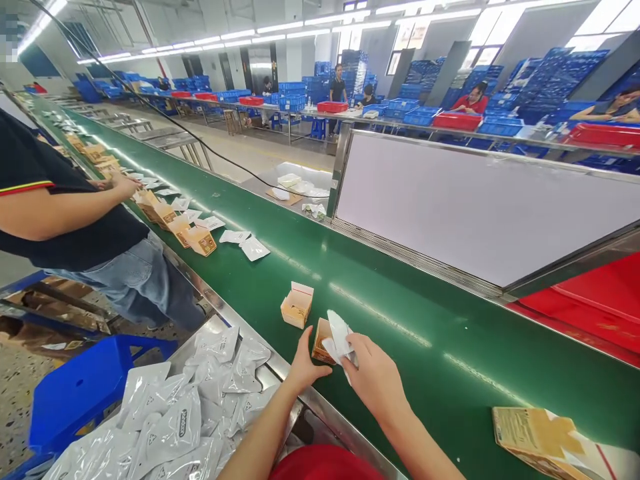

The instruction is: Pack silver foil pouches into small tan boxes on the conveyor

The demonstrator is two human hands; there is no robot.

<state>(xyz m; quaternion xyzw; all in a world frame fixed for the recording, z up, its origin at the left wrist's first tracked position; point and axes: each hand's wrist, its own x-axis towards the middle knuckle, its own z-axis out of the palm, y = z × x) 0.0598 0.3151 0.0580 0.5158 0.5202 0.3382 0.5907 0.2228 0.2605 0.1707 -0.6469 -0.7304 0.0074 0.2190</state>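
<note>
My left hand grips the near side of a small open tan box standing on the green conveyor belt. My right hand pinches a white plastic pouch and holds it at the mouth of that box. A second small open box sits on the belt just to the left, untouched.
A heap of white pouches lies at my lower left beside a blue stool. A co-worker in a black shirt handles boxes up the belt. A flat tan carton lies at lower right. A white panel borders the belt's far side.
</note>
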